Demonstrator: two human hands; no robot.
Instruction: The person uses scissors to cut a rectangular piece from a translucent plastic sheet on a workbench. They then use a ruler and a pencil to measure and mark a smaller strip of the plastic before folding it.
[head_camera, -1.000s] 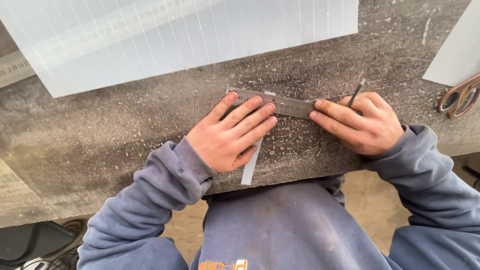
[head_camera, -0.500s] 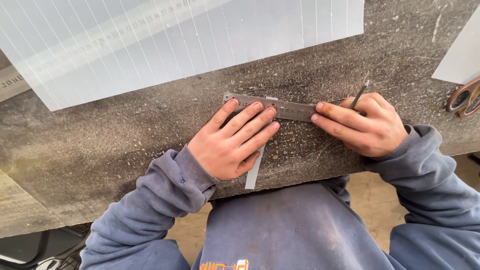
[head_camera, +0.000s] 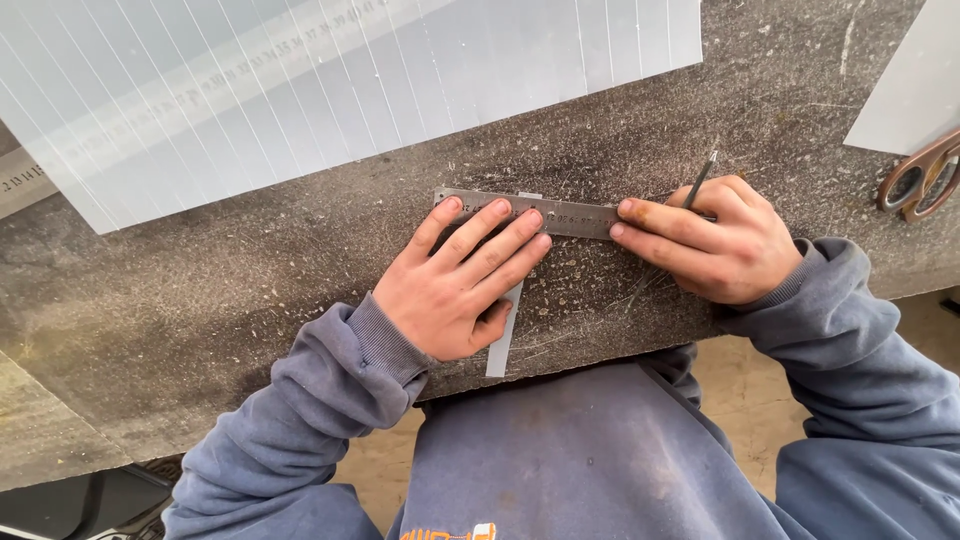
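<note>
Ruler (head_camera: 560, 212) is lying crosswise on the bench (head_camera: 250, 300), your left hand (head_camera: 455, 280) pressing it flat, your right hand (head_camera: 715, 245) gripping a pencil (head_camera: 700, 180) at its end.

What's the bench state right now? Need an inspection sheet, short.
Surface: worn, scratched dark bench top, speckled with debris.
Job's things: metal ruler lying flat across a narrow pale strip; thin marking tool.
Clutter: large white lined sheet at the back; another white sheet and scissors at right.
Hands: left hand presses ruler and strip; right hand holds the marking tool, fingers on the ruler end.
Cables: nothing seen.
Surroundings: tan floor below.
</note>
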